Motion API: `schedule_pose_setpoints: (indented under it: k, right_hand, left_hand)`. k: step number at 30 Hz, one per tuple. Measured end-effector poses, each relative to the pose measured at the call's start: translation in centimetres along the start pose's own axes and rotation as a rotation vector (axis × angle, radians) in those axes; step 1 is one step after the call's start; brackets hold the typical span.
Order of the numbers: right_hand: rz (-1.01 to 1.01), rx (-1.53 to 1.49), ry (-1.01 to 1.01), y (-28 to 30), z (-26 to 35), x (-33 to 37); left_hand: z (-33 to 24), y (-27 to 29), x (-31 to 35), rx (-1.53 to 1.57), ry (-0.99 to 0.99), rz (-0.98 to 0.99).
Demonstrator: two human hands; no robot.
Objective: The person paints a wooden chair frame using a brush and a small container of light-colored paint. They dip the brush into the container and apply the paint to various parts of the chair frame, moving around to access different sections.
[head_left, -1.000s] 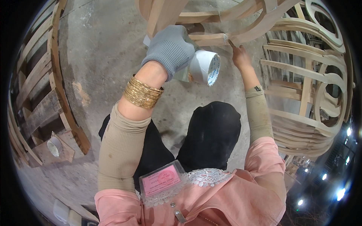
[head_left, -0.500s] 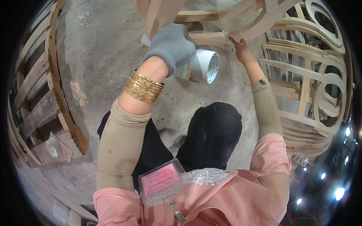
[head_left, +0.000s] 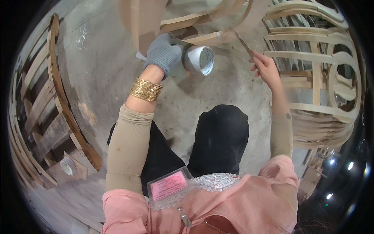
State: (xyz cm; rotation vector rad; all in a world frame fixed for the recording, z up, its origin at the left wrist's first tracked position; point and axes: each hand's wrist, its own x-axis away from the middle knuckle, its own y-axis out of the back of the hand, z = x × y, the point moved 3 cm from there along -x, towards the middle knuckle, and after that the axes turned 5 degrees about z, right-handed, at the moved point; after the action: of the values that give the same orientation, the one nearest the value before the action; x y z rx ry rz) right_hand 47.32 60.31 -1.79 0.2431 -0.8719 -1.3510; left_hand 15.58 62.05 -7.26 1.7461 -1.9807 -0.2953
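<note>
My left hand (head_left: 161,54), in a grey knit glove, is closed beside the leg of a pale wooden frame (head_left: 146,23). What its fingers grip is hidden. Just right of the glove, a white cup-like tub (head_left: 193,59) tilts with its rim turned rightward and whitish residue around the edge. Bare, my right hand (head_left: 265,69) pinches a thin, dark, stick-like tool (head_left: 244,43). The tool points up and left, its tip near the frame's curved part, right of a joint with a whitish mark (head_left: 219,37).
Curved wooden frames (head_left: 311,58) are stacked on the right. A slatted wooden structure (head_left: 58,105) stands along the left, with another white tub (head_left: 67,165) on a board at its near end. Below my hands lies a concrete floor (head_left: 177,109), with my black-clad knees (head_left: 220,136) nearer.
My right hand has drawn back to the right and down from the frame's joint, bringing the tool into clearer view. The glove, tub and frame appear further left in the picture.
</note>
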Motion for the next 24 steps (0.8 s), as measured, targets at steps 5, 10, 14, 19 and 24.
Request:
schedule_pose_setpoints:
  k: [5, 10, 14, 19, 24]
  right_hand:
    - [0.170, 0.243, 0.307, 1.0, 3.9, 7.2]
    - [-0.127, 1.004, 0.510, -0.1, 7.0, 8.8]
    - [0.018, 1.059, 0.483, -0.1, 8.2, 9.3]
    - [-0.140, 0.864, 0.707, 3.5, 9.1, 11.6]
    - [-0.294, 0.950, 0.815, 6.1, 10.9, 13.5]
  left_hand:
    - [-1.3, -1.0, -0.8, 0.093, -0.159, -0.086]
    - [-6.2, -1.3, 0.4, 0.228, -0.396, -0.025]
    - [-10.1, -0.1, 2.3, 0.280, -0.560, -0.089]
    - [-13.2, 2.1, 2.9, 0.376, -0.603, -0.025]
    - [-16.9, 4.3, 3.4, 0.398, -0.670, 0.022]
